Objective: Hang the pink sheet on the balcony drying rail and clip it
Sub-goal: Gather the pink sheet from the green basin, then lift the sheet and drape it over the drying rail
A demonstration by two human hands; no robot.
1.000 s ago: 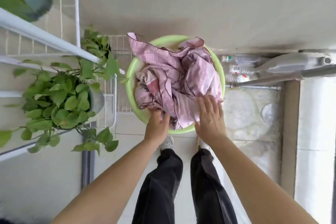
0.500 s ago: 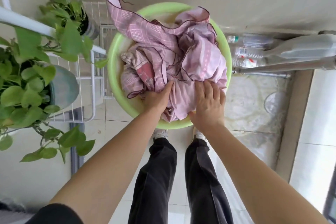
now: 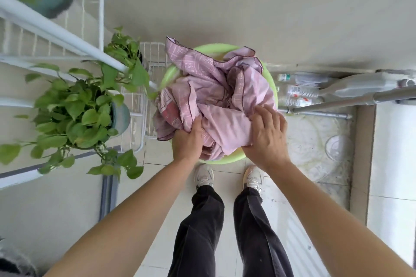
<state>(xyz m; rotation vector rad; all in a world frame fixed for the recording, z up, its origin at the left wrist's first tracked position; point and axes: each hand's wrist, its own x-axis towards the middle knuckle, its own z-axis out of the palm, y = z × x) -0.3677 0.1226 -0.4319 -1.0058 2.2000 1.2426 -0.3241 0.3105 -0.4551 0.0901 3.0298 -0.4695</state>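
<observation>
A crumpled pink sheet (image 3: 216, 94) with a dark stitched edge fills a light green basin (image 3: 213, 48) on the tiled floor in front of my feet. My left hand (image 3: 188, 140) grips a fold at the sheet's near left side, fingers buried in the cloth. My right hand (image 3: 266, 134) lies on the near right part of the sheet, fingers curled over a bunched fold. A grey metal rail (image 3: 351, 101) runs in from the right at about basin height. No clips are visible.
A white wire plant stand (image 3: 139, 105) with leafy green potted plants (image 3: 74, 114) stands close on the left. Plastic bottles (image 3: 299, 87) lie by the wall right of the basin. A beige wall rises behind. My legs and white shoes (image 3: 228, 176) are right behind the basin.
Both hands have closed more firmly on the near part of the sheet and the cloth has bunched up between them. The view has pulled back and up.
</observation>
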